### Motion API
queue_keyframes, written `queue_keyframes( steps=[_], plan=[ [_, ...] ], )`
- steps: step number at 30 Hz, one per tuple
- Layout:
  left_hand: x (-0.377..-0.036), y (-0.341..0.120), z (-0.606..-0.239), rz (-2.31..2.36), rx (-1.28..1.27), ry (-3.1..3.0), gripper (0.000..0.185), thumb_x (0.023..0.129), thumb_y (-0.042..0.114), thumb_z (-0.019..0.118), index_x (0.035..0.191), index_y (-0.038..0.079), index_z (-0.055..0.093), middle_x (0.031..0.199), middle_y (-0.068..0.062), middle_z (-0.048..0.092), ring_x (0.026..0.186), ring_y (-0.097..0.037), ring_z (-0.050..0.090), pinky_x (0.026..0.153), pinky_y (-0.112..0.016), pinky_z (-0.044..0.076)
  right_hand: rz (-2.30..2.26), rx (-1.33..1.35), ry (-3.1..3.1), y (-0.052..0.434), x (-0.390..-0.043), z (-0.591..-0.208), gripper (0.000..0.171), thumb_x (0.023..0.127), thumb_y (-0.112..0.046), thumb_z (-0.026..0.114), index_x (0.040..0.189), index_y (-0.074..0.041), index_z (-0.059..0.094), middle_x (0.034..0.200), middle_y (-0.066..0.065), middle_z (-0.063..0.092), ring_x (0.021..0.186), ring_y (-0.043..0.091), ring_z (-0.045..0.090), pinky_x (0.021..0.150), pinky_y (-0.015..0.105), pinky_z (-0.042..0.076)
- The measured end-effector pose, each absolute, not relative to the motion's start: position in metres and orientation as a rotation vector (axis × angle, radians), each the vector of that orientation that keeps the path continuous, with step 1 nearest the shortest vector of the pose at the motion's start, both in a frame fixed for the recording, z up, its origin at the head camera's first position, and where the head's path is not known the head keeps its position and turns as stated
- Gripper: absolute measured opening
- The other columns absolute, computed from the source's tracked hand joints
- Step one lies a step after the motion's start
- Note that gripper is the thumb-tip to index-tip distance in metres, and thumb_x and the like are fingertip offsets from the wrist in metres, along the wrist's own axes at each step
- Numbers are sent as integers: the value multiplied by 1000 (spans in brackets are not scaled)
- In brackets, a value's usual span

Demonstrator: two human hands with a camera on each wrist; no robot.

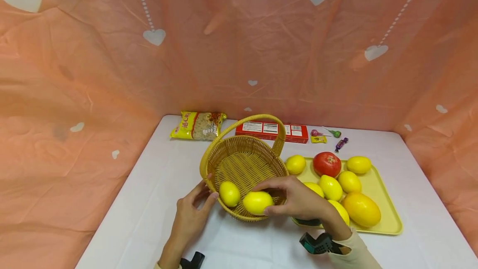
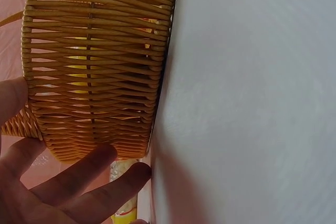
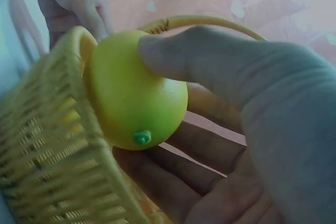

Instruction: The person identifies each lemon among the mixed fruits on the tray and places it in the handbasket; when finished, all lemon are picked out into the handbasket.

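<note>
A yellow lemon (image 1: 258, 203) is in my right hand (image 1: 298, 198), pinched between thumb and fingers just over the near rim of a wicker basket (image 1: 244, 165). The right wrist view shows this lemon (image 3: 134, 98) with its green stem end, beside the woven wall. Another lemon (image 1: 229, 194) lies inside the basket on the left. At the basket's left rim, my left hand (image 1: 192, 211) holds on near the handle's foot. Seen from the left wrist, two fingers (image 2: 79, 177) lie along the outside of the wall (image 2: 94, 66), with the thumb at the rim.
To the right, a yellow tray (image 1: 388, 211) carries several lemons (image 1: 349, 182), a red round fruit (image 1: 327, 164) and a larger orange-yellow fruit (image 1: 361, 209). Along the back lie a yellow food packet (image 1: 198, 125), a red box (image 1: 298, 134), lollipops (image 1: 334, 133) and wrapped candies (image 1: 341, 144).
</note>
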State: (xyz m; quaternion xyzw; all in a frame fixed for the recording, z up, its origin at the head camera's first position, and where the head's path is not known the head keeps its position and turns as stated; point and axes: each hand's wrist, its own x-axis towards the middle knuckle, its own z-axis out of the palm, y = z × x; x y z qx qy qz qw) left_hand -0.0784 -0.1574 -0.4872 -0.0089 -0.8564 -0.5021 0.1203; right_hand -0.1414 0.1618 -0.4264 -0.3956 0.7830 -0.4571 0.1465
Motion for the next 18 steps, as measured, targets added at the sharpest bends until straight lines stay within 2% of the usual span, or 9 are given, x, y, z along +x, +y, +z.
queue_keyframes(
  steps=[4,10,18],
  plan=[
    [-78,-158,-487,-1464,-26,-2506,57,103,29,80,156,16,63,126,-5,82,115,-21,80,114,-56,56,-1307,-1135,2269,151,-138,-429,50,93,-25,90,141,-23,74,136,-7,76,119,10,70,104,35,63],
    [-78,-159,-486,-1483,-20,-2510,56,103,29,79,156,19,63,128,-5,81,116,-20,79,113,-42,58,-1245,-1183,2357,140,-136,-433,52,93,-26,91,142,-25,74,138,-10,76,124,10,71,109,34,60],
    [-78,-158,-485,-1509,-4,-2508,58,104,30,79,157,14,61,129,-8,81,117,-24,79,113,-57,56,-1304,-1096,2344,154,-138,-423,49,96,-23,88,142,-16,74,139,2,77,124,24,75,109,40,62]
  ],
)
